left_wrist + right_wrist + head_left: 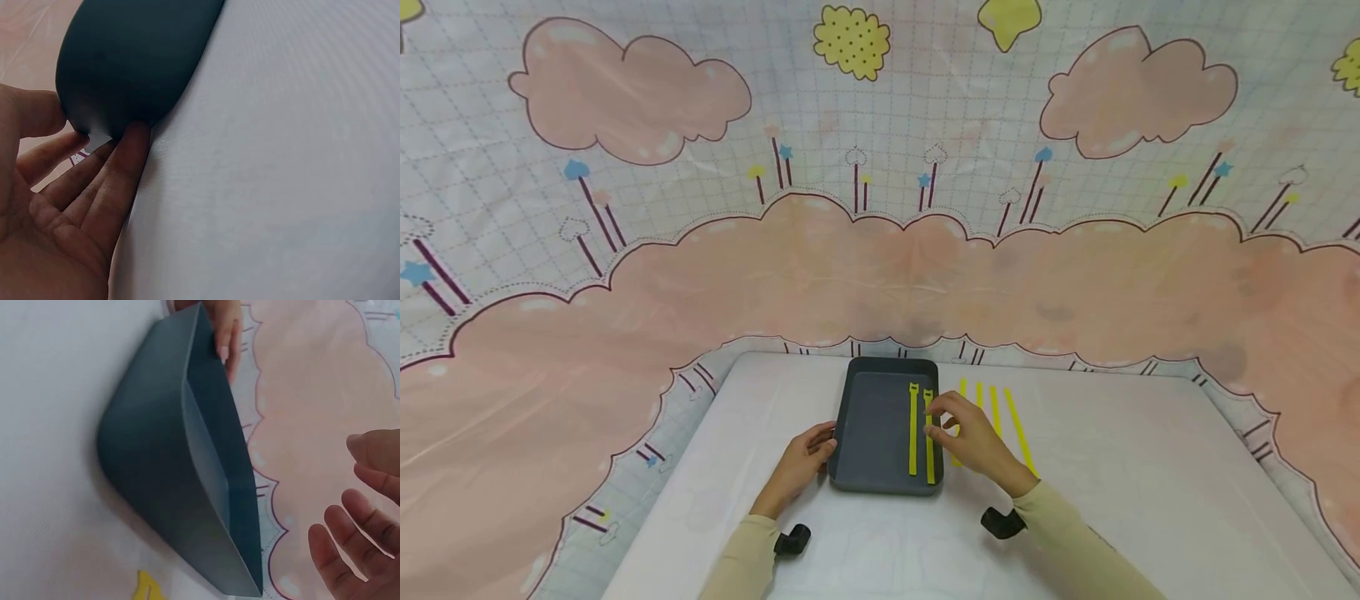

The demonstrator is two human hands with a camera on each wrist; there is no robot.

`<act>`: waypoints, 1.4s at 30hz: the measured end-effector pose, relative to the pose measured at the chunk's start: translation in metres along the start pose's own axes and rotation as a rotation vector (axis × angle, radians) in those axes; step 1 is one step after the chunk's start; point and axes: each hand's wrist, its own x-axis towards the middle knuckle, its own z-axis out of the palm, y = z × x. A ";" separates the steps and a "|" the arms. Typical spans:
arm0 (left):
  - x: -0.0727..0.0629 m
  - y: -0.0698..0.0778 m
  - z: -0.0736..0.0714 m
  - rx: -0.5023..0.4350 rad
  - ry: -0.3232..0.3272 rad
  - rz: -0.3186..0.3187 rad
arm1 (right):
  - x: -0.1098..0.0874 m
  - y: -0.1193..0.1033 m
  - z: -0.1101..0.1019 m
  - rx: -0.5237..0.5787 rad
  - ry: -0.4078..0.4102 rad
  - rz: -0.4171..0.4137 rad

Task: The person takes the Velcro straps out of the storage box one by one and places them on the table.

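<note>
A dark grey rectangular tray (872, 433) lies on the white table. My left hand (801, 467) holds its near left side; in the left wrist view, the thumb meets the rim and the fingertips (134, 134) touch the wall lower down. Inside the tray, along its right side, lie two flat yellow straps with slotted heads, a left strap (913, 433) and a right strap (929, 462). Over the tray's right edge hovers my right hand (977, 437), fingers loosely bent. The right wrist view shows nothing between its fingers (340, 550).
Several more yellow straps (1019, 429) lie side by side on the table right of the tray, partly hidden by my right hand. A patterned cloth (910, 275) with pink clouds hangs behind the table. Black wrist mounts (1002, 523) stick out below both wrists.
</note>
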 end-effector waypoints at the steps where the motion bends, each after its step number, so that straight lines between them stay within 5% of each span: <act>1: 0.000 0.000 0.000 0.002 0.001 -0.001 | 0.000 0.000 0.001 -0.018 -0.008 -0.002; 21: 0.000 -0.002 0.002 0.042 0.007 -0.013 | 0.001 0.002 0.017 -0.436 -0.142 -0.124; 30: 0.000 -0.005 -0.001 0.065 -0.005 0.088 | 0.010 0.002 0.020 -0.580 -0.182 -0.218; 37: -0.002 0.002 0.004 0.044 0.020 -0.004 | 0.016 0.005 0.025 -0.699 -0.263 -0.188; 42: -0.008 0.018 0.003 0.045 0.020 0.002 | 0.019 0.007 0.026 -0.741 -0.272 -0.217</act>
